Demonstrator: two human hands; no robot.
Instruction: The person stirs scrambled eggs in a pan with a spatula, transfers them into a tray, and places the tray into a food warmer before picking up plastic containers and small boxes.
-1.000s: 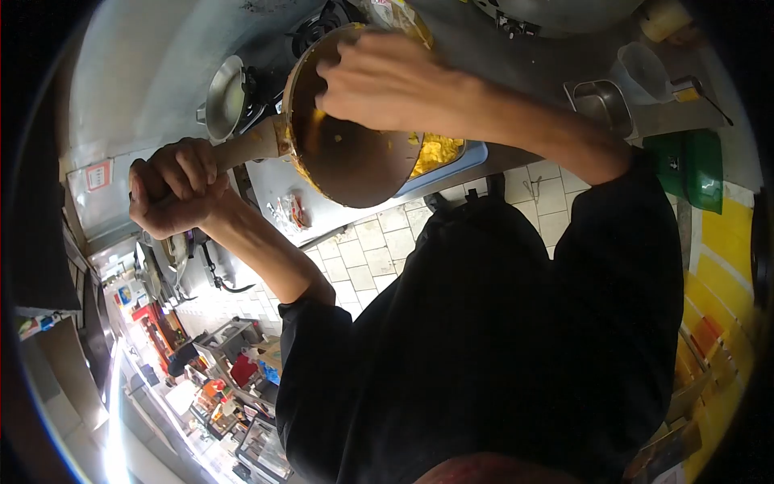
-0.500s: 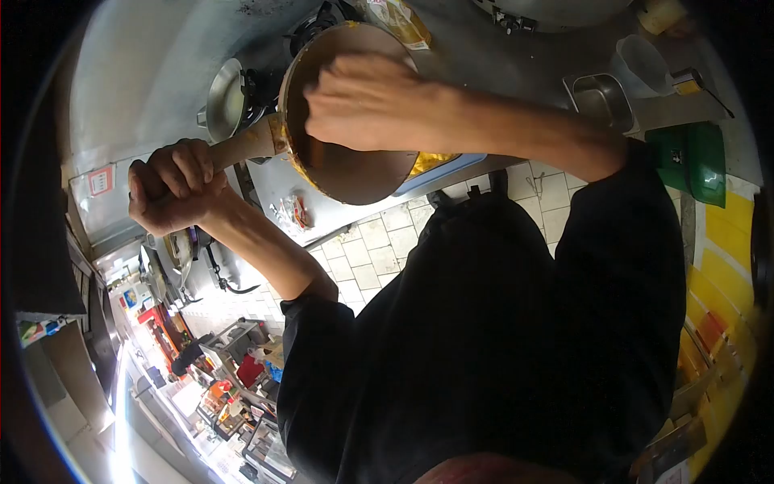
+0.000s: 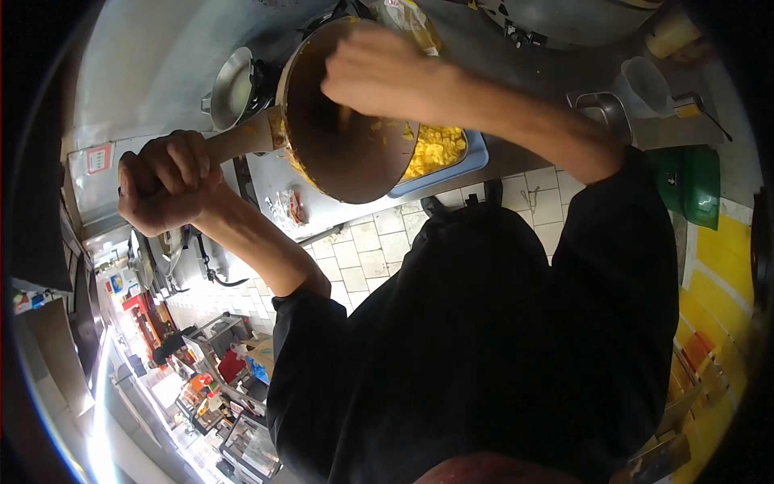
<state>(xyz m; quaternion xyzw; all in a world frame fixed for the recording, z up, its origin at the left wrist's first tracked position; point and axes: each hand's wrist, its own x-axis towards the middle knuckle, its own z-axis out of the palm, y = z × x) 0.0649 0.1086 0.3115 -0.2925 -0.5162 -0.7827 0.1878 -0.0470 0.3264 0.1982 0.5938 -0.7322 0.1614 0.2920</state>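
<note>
My left hand is wrapped round the handle of a large brown pan, which is tilted on its side. Yellow bits cling to the pan's rim and inner wall. Inside the pan's upper part, my right hand is closed and slightly blurred. Something brownish shows just below its fingers, but what it holds I cannot make out. Behind the pan's right edge, yellow food fills a tray that rests on a blue tray.
A metal pan stands at the upper left by a burner. A plastic bag lies behind the large pan. To the right are a metal container, a clear plastic tub and a green bin. A small packet lies on the counter.
My right hand has moved up and a little right inside the pan, uncovering more yellow bits on its wall. More of the yellow food shows. My left hand still grips the handle.
</note>
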